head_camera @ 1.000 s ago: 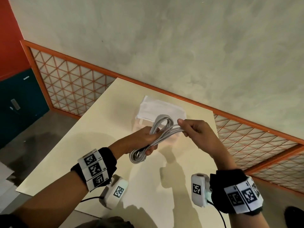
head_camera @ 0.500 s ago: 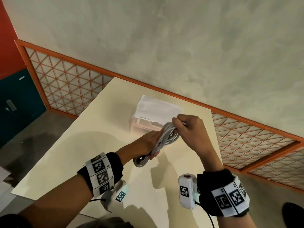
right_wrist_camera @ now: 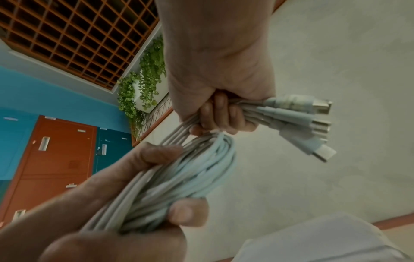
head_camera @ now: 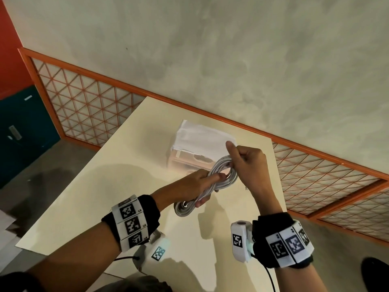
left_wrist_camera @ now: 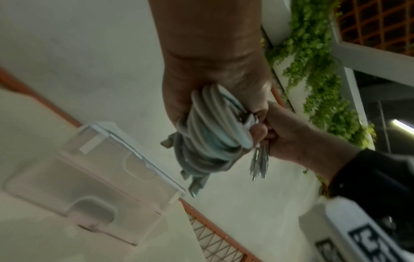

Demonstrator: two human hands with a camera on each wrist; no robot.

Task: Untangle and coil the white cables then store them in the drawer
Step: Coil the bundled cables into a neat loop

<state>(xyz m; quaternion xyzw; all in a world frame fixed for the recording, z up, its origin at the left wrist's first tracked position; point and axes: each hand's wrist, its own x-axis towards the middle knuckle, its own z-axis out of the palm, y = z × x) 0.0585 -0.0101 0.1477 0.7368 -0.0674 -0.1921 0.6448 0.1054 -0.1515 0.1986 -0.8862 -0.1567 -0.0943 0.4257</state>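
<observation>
White cables (head_camera: pixel 212 182): one coiled bundle, frame centre, held above tabletop (head_camera: pixel 109 186)
Left hand (head_camera: pixel 193 182): fingers curled round bundle middle
Right hand (head_camera: pixel 248 165): fingers pinching loose ends; plugs (right_wrist_camera: pixel 302 124) stick out past fist
Drawer (head_camera: pixel 189 161): clear box, white top, on tabletop just behind hands
Wrists: black bands, marker tags

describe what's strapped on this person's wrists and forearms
Bare forearms. Each wrist wears a black wristband wrapped by a white strap of square black-and-white markers. A white camera unit with its own marker sits under each wrist, trailing a thin black cable.
</observation>
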